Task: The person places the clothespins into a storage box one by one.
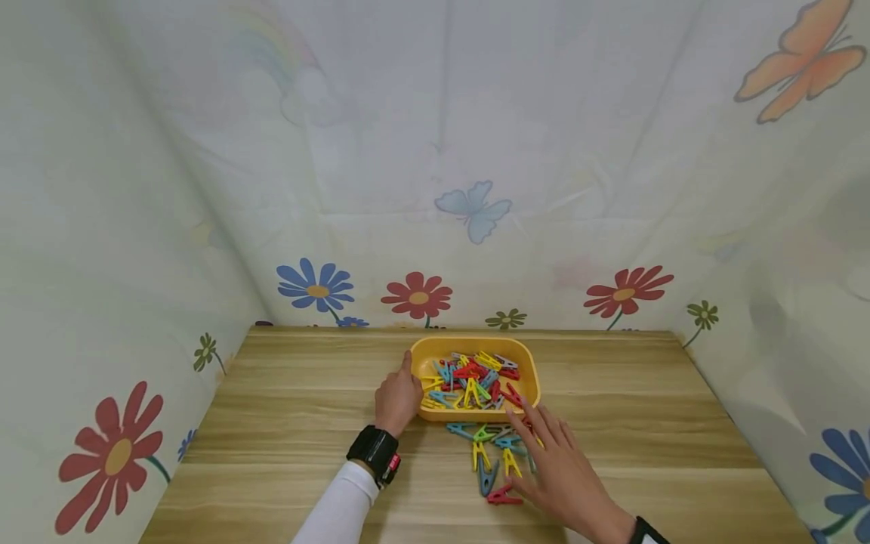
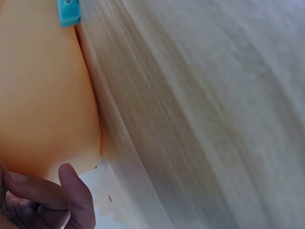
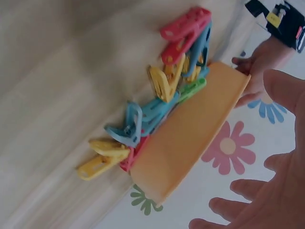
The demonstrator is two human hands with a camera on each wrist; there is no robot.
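Observation:
A yellow plastic basin (image 1: 534,378) holds many small plastic clothespins (image 1: 469,370) in red, yellow, blue, green and grey. My left hand (image 1: 397,400) holds the basin's left end, its index finger along the outer wall. In the left wrist view, other fingers (image 2: 78,195) are curled beside the basin's corner (image 2: 57,105). My right hand (image 1: 564,476), fingers spread, hovers near the basin's front right corner and holds nothing. Beneath and left of it lies a loose group of clothespins (image 1: 487,476), against the basin's front wall; the hand hides some from the head view.
A wood-grain table (image 1: 306,423) carries the basin and loose clothespins. Behind it and along both sides hangs a pale cloth (image 1: 381,189) printed with flowers and butterflies. A black band (image 1: 375,452) is strapped round my left wrist.

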